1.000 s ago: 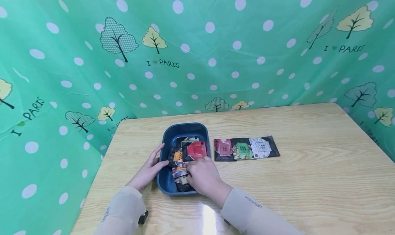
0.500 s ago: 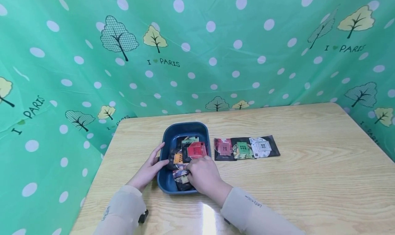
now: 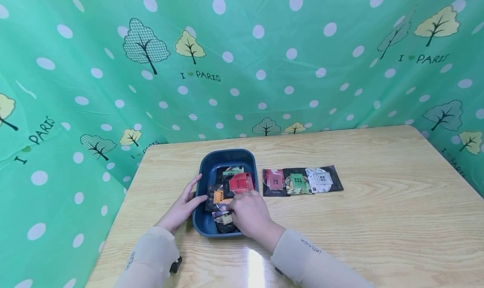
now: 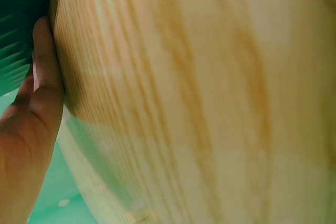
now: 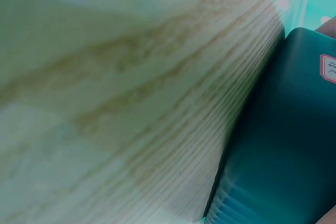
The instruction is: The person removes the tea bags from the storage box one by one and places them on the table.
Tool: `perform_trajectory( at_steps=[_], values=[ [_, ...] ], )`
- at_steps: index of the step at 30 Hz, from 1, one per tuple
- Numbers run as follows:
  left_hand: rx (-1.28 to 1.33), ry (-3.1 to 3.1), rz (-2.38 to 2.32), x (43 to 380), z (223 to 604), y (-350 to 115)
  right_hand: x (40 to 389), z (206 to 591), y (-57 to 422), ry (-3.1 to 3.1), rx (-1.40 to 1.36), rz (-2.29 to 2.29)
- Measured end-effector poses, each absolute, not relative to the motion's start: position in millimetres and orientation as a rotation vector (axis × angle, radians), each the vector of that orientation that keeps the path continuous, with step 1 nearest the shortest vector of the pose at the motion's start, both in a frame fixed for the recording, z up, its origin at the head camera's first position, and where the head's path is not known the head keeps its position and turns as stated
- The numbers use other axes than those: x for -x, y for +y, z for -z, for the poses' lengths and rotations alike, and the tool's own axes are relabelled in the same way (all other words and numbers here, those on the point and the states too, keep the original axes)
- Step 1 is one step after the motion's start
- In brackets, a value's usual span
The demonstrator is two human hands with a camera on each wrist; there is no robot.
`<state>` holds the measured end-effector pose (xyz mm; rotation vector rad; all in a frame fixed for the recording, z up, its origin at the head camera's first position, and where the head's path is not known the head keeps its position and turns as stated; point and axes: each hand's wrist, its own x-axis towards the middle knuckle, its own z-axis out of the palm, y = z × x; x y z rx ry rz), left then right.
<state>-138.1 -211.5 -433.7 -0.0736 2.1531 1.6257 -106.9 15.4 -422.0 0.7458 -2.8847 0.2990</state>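
A dark blue plastic bin (image 3: 198,225) holds several flat black sachets with coloured labels. My left hand (image 3: 181,208) grips its left wall, thumb over the rim and fingers along the outside; in the left wrist view that hand (image 4: 39,103) lies against the bin's side. My right hand (image 3: 249,214) reaches over the near right rim with curled fingers, at the edge of an orange-label sachet (image 3: 218,196); its fingertips are partly hidden. Beyond lie a red-label sachet (image 3: 239,183) and a green one (image 3: 233,170). A cream-label sachet (image 3: 225,221) lies nearest me.
Right of the bin, a row on the wooden table (image 3: 378,220) holds a pink-label sachet (image 3: 274,182), a green-label sachet (image 3: 298,180) and a white-label sachet (image 3: 323,179), edges overlapping. A green patterned curtain (image 3: 242,69) hangs behind the table.
The orange-label sachet has slid slightly toward me inside the bin, covering more of the purple-patterned sachet below it. Both hands stay in nearly the same place.
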Motion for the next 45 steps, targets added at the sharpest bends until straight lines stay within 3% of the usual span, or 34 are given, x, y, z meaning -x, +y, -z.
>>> perform_trajectory(
  at_steps=[17,45],
  values=[
    [0.098,2.174,-1.599,137.6,433.6,-210.7,105.8,420.7,16.9,-2.870,-0.769,-0.306],
    [0.090,2.174,-1.584,137.8,432.8,-212.6,105.5,426.5,27.2,-2.636,-0.833,-0.856]
  ],
)
